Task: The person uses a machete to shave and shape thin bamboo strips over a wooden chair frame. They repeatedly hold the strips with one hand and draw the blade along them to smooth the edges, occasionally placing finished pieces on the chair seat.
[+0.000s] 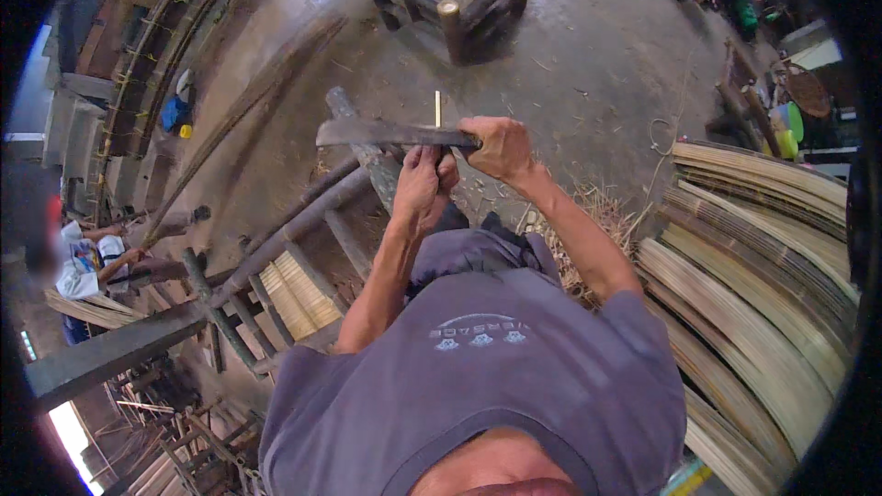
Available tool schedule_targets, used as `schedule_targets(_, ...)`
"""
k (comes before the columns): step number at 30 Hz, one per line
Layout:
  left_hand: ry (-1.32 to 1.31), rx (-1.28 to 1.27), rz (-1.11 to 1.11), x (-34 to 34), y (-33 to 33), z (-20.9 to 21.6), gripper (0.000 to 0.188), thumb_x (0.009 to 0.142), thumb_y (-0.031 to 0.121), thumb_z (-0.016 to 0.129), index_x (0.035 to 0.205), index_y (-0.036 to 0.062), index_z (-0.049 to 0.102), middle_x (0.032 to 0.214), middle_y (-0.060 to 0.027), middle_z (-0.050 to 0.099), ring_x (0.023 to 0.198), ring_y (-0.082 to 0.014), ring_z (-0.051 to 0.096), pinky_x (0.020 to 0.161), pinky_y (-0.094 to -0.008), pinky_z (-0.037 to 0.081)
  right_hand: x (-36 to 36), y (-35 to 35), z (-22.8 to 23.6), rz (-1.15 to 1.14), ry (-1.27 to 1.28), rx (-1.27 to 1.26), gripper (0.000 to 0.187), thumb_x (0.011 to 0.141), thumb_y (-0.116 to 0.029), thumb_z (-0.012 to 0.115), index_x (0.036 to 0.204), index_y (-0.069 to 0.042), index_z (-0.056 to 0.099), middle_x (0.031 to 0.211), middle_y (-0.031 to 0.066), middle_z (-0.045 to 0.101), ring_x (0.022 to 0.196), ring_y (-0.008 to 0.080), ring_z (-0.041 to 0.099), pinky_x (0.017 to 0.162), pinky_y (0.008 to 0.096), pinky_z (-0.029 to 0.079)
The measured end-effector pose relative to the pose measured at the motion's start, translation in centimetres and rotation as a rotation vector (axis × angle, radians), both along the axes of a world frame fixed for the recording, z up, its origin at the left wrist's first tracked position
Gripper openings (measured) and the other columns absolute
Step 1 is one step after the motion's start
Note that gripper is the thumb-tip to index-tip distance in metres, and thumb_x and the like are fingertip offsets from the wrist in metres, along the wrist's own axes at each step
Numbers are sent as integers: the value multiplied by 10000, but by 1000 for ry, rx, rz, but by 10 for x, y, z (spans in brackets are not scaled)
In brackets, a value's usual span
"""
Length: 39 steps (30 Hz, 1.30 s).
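Note:
My right hand [503, 149] is wrapped round the handle end of a large dark knife [363, 133], a machete by its wide blade. The blade points left, lying level across the space before my body. Just under the blade, my left hand [423, 184] is closed in a pinch on a thin pale strip [438, 108], which looks like split bamboo. The strip's upper end sticks out beyond the blade; its lower part is hidden by my fingers. Left of my left hand, a rough wooden pole [375, 165] passes beneath the blade.
Long bundles of bamboo strips [735, 312] lie at the right. Shavings [597, 230] litter the floor by my right arm. A wooden rack [312, 211] stands left, a wooden frame [450, 23] ahead. Another person [87, 253] sits at far left, holding a long strip [230, 129].

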<state>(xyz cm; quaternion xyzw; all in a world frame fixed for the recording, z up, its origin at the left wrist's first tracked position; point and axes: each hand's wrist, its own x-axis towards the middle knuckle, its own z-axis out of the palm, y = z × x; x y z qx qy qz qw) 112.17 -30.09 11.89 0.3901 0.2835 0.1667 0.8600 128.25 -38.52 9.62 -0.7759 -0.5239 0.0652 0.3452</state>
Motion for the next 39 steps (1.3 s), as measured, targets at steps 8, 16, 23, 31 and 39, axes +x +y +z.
schedule_targets(8,-63,7,14,0,-4,18,252,1042,320,466,918,101,474,682,35,395,597,-83,344,539,-265,286,59,10,-43,38,-151,98,186,709,-197,669,871,-106,683,810,105,683,756,340,660,638,420,504)
schedule_targets(16,98,84,-19,-16,-2,15,237,1046,304,454,1046,81,534,697,37,451,641,-68,404,610,-229,360,67,-5,-7,-254,39,-5,188,784,-259,657,887,-112,714,801,140,686,727,355,666,603,413,513)
schedule_targets(23,-24,-57,-96,15,-5,31,211,1034,306,489,971,106,517,673,61,372,608,-59,337,570,-233,299,51,9,-34,47,-169,143,191,745,-249,681,879,-114,695,820,132,688,754,350,661,636,413,511)
schedule_targets(31,254,59,-52,-34,21,18,296,1047,266,452,1215,33,520,675,36,384,629,-83,370,581,-228,315,159,-19,-76,-680,194,-82,292,831,-340,629,895,-77,739,682,152,653,618,279,648,601,380,480)
schedule_targets(39,432,245,-200,0,95,-126,537,1026,306,484,1453,2,367,1162,-99,661,974,-203,617,869,-324,481,52,44,-125,-646,700,-215,472,809,-246,658,1265,-133,611,709,99,578,650,207,578,651,360,480)
